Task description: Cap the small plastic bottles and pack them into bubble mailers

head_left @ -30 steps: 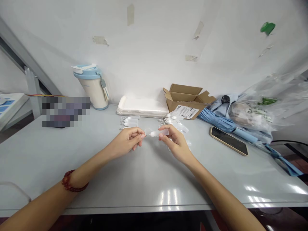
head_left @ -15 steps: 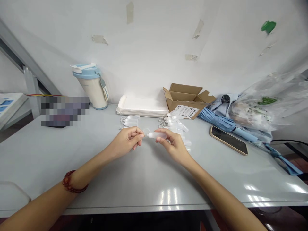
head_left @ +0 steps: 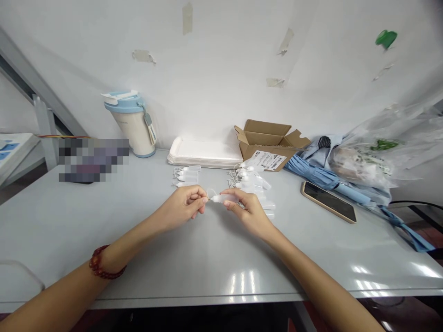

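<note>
Fingers (head_left: 232,192) of the right hand (head_left: 256,216) partly hide the small translucent bottle (head_left: 222,198).

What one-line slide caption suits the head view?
Over a grey table, the right hand holds a translucent bottle while the left hand pinches near its tip.

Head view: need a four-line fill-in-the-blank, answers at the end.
1. The ____ hand holds the bottle by its body.
2. The bracelet is on the ____ wrist.
3. The box has its flaps ____.
4. The phone lies with its screen facing ____.

Missing words: right; left; open; up.
</note>
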`<state>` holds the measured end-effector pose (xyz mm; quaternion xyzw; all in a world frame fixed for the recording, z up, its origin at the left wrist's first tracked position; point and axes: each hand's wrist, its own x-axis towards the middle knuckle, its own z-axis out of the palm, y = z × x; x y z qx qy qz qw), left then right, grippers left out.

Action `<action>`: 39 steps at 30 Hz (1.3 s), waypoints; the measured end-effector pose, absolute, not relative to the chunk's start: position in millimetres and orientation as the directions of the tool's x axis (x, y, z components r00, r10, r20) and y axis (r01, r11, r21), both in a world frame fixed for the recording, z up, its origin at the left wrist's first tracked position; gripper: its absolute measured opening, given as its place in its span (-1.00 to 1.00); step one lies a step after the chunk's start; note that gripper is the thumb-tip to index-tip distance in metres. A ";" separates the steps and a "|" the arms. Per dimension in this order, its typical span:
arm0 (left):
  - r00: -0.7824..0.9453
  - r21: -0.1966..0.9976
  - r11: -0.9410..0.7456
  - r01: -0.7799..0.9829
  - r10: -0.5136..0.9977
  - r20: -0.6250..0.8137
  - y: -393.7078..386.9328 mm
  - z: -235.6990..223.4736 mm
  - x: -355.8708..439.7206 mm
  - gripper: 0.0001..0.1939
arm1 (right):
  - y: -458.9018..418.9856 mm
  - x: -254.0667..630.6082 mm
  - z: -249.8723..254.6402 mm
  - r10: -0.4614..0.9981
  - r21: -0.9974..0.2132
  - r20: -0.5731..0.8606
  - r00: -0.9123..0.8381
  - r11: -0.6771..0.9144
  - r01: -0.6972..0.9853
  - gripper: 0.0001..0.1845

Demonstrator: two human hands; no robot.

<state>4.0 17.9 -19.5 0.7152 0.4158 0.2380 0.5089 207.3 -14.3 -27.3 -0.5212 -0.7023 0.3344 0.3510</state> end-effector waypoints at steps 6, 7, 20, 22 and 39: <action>0.536 0.923 -0.121 0.366 0.838 -0.103 16.8 -18.8 5.5 -0.83 | -14.9 206.3 -28.2 0.967 -0.841 0.140 -0.212 0.230 0.490 -0.77; 0.536 0.923 -0.119 0.365 0.838 -0.104 16.5 -18.8 5.4 -0.83 | -15.0 206.4 -28.4 0.967 -0.842 0.139 -0.213 0.229 0.488 -0.77; 0.537 0.938 -0.108 0.328 0.838 -0.091 18.6 -18.1 4.9 -0.81 | -14.4 209.7 -24.0 0.965 -0.862 0.137 -0.223 0.227 0.453 -0.76; 0.534 0.940 -0.090 0.331 0.839 -0.108 19.8 -18.2 3.8 -0.80 | -14.2 211.1 -22.7 0.969 -0.877 0.126 -0.211 0.208 0.432 -0.75; 0.533 0.946 -0.089 0.312 0.841 -0.096 20.7 -19.1 3.5 -0.74 | -14.5 209.2 -21.3 0.968 -0.874 0.132 -0.214 0.215 0.436 -0.78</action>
